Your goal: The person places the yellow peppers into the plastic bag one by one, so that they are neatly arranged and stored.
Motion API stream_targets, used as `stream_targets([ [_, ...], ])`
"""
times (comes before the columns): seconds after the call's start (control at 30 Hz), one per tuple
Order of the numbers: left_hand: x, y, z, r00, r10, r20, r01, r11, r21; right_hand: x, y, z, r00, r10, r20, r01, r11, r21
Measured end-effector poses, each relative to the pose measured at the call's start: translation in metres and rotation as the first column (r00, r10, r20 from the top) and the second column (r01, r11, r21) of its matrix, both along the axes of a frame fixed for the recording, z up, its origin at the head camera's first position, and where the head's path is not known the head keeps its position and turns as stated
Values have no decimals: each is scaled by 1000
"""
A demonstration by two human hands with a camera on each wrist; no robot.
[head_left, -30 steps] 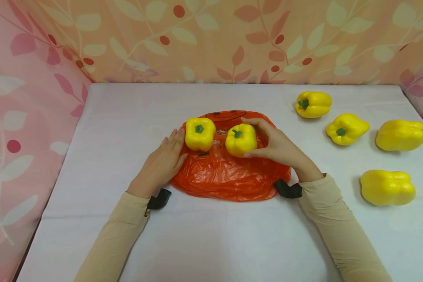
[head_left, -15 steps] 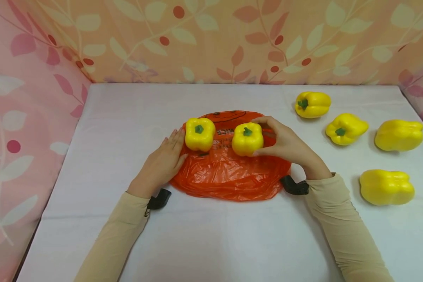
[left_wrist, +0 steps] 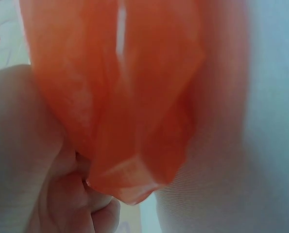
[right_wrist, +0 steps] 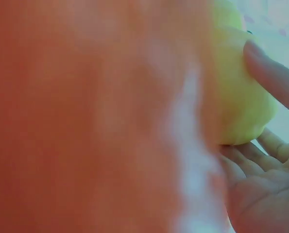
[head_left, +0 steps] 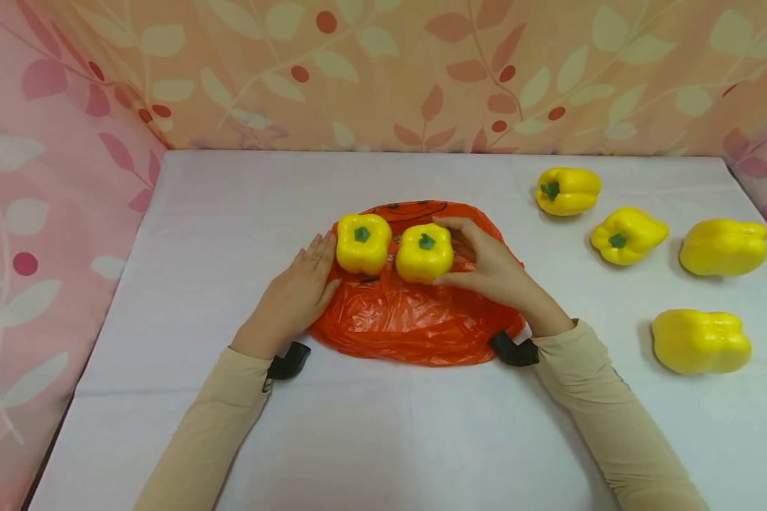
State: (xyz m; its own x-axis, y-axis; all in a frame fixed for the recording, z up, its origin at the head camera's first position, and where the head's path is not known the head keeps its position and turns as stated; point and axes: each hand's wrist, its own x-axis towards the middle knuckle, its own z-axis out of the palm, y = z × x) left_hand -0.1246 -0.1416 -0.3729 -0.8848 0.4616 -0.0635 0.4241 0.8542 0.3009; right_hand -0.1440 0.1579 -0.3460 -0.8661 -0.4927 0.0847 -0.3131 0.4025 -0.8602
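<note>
An orange-red plastic bag (head_left: 415,319) with dark print lies flat mid-table in the head view. On its left part stands a yellow bell pepper (head_left: 361,257), green stem up. My left hand (head_left: 294,287) rests along the bag's left edge beside that pepper, fingers straight. With thumb and fingers, my right hand (head_left: 493,266) holds a second yellow bell pepper (head_left: 424,264), a narrow gap from the first. In the right wrist view, this pepper (right_wrist: 244,97) shows between thumb and fingers, partly hidden by blurred orange plastic. The bag (left_wrist: 134,97) fills the middle of the left wrist view.
To the right on the white-covered table (head_left: 383,440) lie several more yellow bell peppers, among them one at the back (head_left: 575,191) and one nearer the front (head_left: 702,342). Black wrist devices (head_left: 514,349) sit at both sleeve cuffs. Patterned curtains (head_left: 383,78) border the table.
My right hand shifted slightly right with its pepper, then back left, bringing it closer to the other pepper. The left hand and the pepper beside it stayed put.
</note>
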Motion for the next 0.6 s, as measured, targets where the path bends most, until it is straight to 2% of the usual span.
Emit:
stream_targets([
  [0.2, -1, 0, 1, 1000, 2, 9, -2, 1000, -7, -1, -3, -4, 999, 3, -48, -4, 1000, -27],
  [0.43, -1, 0, 0, 1000, 7, 16, -7, 1000, -4, -4, -9, -8, 1000, 0, 23, 3, 994, -111],
  [0.6, -1, 0, 0, 1000, 7, 14, -7, 1000, -1, -4, -11, -8, 998, -18, 55, 24, 994, -110],
])
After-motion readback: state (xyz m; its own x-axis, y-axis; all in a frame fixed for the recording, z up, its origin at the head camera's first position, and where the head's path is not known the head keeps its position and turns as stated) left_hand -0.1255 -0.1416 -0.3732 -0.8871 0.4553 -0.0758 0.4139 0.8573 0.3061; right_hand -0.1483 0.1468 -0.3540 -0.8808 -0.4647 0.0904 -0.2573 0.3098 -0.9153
